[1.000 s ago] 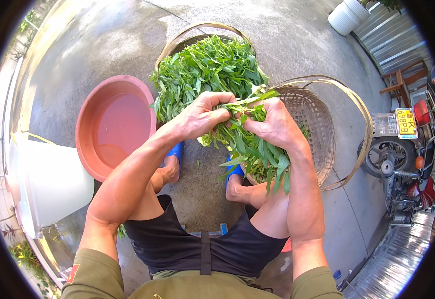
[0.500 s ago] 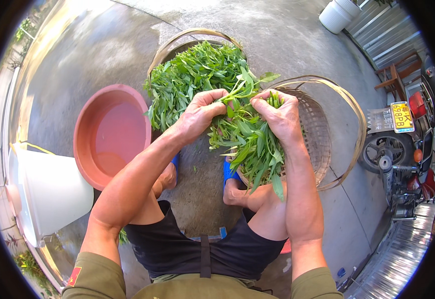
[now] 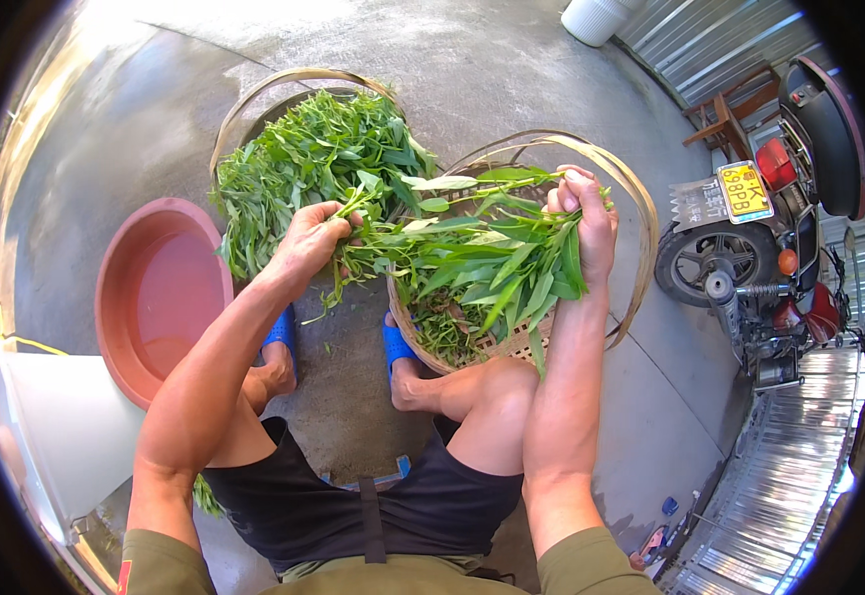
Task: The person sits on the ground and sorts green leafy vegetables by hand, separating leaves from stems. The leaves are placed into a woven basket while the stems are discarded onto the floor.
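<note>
Your left hand is closed around the stem ends of a bunch of greens, and your right hand is closed on the same bunch at its leafy far end, fingers curled over the top. The bunch lies stretched between the two hands, its long axis running nearly level from left to right, stems at the left and leaves fanning and drooping at the right. It hangs in the air just above the right basket, whose woven bottom holds a few loose scraps. The left basket, heaped with more greens, sits just beyond and to the left of your left hand, so that hand is the nearer one to the heap, while your right hand is over the right basket's far rim. Both baskets stand on the concrete in front of your sandalled feet, with a red basin off to your left.
</note>
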`<action>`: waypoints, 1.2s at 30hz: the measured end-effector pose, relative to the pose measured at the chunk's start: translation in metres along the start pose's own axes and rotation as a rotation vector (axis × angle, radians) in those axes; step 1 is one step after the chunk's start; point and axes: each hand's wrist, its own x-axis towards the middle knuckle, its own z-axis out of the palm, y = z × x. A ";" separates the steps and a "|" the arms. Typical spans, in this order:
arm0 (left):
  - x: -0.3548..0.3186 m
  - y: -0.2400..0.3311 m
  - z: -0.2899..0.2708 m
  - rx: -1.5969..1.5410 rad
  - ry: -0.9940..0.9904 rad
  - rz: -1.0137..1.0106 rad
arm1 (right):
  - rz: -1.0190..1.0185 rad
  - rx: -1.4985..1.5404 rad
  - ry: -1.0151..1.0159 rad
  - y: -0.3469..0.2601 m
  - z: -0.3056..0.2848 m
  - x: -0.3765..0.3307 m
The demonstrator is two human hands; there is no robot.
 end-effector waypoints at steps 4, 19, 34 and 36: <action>0.020 -0.015 0.036 0.148 -0.095 0.023 | 0.042 0.072 -0.075 -0.013 -0.011 -0.005; 0.004 0.024 0.091 0.564 -0.097 0.317 | 0.082 0.018 -0.064 -0.010 -0.017 -0.007; -0.039 0.037 0.109 0.373 -0.182 0.597 | 0.087 -0.024 -0.156 0.001 0.015 -0.013; -0.038 0.037 0.110 0.486 -0.160 0.622 | 0.080 -0.042 -0.149 0.002 0.017 -0.014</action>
